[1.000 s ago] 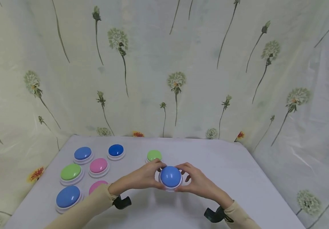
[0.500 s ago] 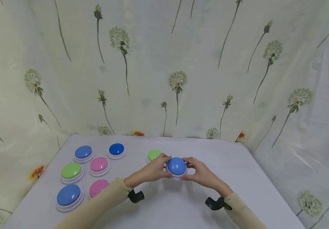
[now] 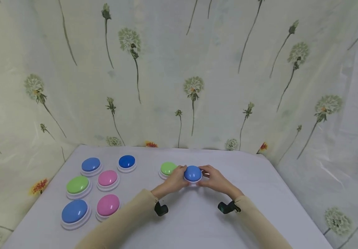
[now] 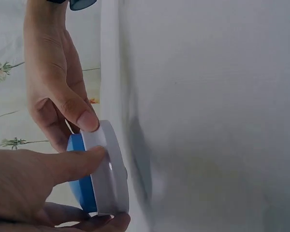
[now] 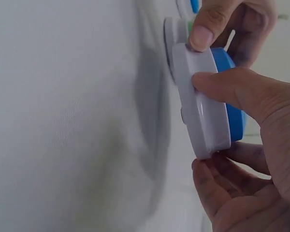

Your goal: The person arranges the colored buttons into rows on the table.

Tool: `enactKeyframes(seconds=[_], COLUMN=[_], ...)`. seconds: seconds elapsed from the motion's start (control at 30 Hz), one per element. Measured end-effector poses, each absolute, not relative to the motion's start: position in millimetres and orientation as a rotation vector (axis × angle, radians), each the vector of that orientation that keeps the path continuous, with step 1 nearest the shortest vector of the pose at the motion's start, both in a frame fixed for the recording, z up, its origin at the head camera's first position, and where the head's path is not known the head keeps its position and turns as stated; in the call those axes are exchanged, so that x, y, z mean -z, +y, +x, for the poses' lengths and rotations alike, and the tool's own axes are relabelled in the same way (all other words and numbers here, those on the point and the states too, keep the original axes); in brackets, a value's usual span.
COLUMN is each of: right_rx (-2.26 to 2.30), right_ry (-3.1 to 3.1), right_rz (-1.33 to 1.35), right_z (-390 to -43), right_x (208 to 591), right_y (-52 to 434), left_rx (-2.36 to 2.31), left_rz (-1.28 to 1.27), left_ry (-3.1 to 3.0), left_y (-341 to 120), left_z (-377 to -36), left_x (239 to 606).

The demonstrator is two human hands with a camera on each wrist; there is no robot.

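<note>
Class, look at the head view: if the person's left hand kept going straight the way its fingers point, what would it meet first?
Probably the green button. The left hand, gripping the blue button with the right hand, points away from the body; the green button sits just beyond its fingers, though depth is uncertain.

sleeves: long, beige, reaching both wrists | left hand [image 3: 175, 180]: bare, black wrist mount | right hand [image 3: 215, 180]: bare, black wrist mount

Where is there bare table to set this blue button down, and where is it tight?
Bare table lies right of both hands, out to the right edge, and in front between the sleeves. The blue button sits tight beside the green button. The left side is crowded with the six-button cluster.
</note>
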State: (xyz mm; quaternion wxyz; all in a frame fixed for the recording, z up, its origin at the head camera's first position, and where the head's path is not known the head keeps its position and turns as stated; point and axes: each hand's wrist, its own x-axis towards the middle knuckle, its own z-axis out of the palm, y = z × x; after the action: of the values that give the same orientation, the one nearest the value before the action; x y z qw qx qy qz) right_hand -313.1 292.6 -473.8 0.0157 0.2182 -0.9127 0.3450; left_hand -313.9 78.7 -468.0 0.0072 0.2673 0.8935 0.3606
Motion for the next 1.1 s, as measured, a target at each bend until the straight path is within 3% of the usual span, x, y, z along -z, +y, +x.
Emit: enactKeyframes(seconds=[0.33, 1.1], right_rx=[-1.206, -1.244], right_ry=[-2.809, -2.823], right_rz=[0.672, 0.6], right_z=[-331, -348], right_x=[492, 503], right_y=[299, 296], left_rx=[-1.262, -1.169], left_rz=[0.663, 0.652], left_ry=[2.772, 2.858], left_y=[95, 104], left_z=[-329, -341], left_x=[485, 490])
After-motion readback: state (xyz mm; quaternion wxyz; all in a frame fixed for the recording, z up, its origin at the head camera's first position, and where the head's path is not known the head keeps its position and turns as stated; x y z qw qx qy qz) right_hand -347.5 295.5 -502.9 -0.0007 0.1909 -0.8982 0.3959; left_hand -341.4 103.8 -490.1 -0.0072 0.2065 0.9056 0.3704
